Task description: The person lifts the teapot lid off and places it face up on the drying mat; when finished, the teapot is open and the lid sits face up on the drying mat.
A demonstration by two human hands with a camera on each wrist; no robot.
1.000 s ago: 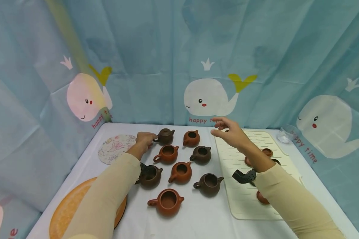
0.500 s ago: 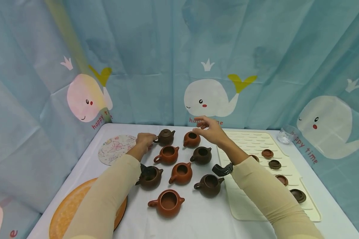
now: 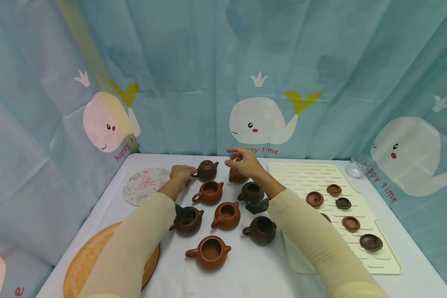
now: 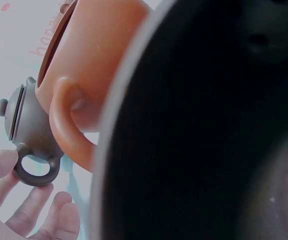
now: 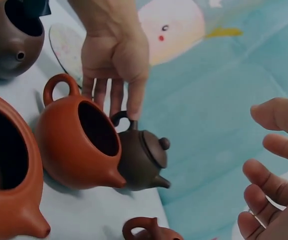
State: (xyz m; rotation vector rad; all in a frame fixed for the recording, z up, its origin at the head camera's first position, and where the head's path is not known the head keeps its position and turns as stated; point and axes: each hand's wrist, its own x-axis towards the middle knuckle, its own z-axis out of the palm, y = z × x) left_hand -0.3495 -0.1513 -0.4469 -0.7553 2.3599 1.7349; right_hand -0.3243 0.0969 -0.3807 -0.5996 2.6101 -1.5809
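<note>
At the back of the table, my left hand pinches the handle of a dark brown teapot that has its lid on. In the left wrist view, thumb and fingertips meet that teapot at its handle loop. My right hand hovers with loosely bent fingers and nothing between them, overlapping a lidless reddish teapot in the head view. Just in front stand another reddish teapot and a dark one, both without lids.
Several more lidless teapots stand nearer, among them a reddish one. Several lids, including a dark one, lie on a cream mat at right. A clear cup, a patterned round mat and an orange round board flank them.
My right hand has moved left from beside the cream mat to over the reddish teapot at the back, uncovering lids on the mat. My left hand stays at the dark teapot's handle.
</note>
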